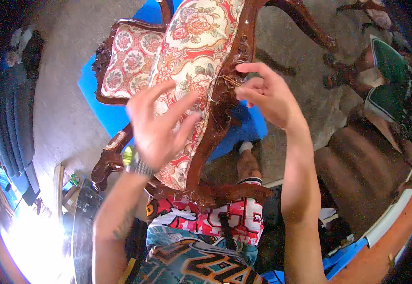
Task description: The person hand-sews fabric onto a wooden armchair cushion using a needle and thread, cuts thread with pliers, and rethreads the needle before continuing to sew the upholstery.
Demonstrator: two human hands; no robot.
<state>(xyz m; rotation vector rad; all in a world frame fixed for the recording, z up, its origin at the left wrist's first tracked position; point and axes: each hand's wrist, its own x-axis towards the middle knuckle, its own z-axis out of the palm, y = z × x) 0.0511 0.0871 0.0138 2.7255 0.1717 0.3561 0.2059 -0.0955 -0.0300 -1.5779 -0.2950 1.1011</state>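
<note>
A carved, dark, glossy wooden chair (241,35) with floral cream and red upholstery (201,26) lies tilted in front of me. My left hand (158,125), slightly blurred, hovers over the upholstery with fingers spread and apart; a watch is on its wrist. My right hand (262,94) is pinched on thin, pale tan thread (227,79) beside the carved edge, index finger raised. A curved, pale loop (211,98), perhaps thread or a needle, runs from near those fingertips onto the fabric; I cannot tell which.
A blue foam pad (94,92) lies under the chair on a concrete floor (64,66). At right sits another person in green shorts (381,57), near a brown surface (357,175). Dark stacked panels (12,118) stand at left, beside a bright glare.
</note>
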